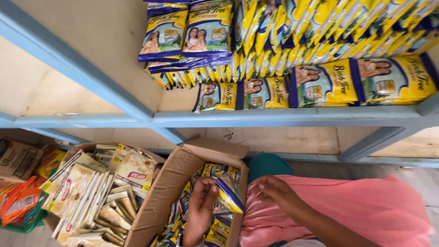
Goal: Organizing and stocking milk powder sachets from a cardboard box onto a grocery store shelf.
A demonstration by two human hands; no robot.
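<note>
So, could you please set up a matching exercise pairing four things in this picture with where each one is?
Things:
1. left hand
2. right hand
3. yellow and blue sachets
4. beige sachets

Places:
A. in the carton at lower left
B. stacked on the blue shelf
C. over the pink cloth
D. inside the open cardboard box, on a yellow sachet

Pairs: 1-D, 2-C, 3-B, 4-A

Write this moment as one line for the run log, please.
left hand: inside cardboard box, gripping yellow-blue sachet | right hand: at box edge, beside sachet, contact unclear | shelf: same sachets stacked
</note>
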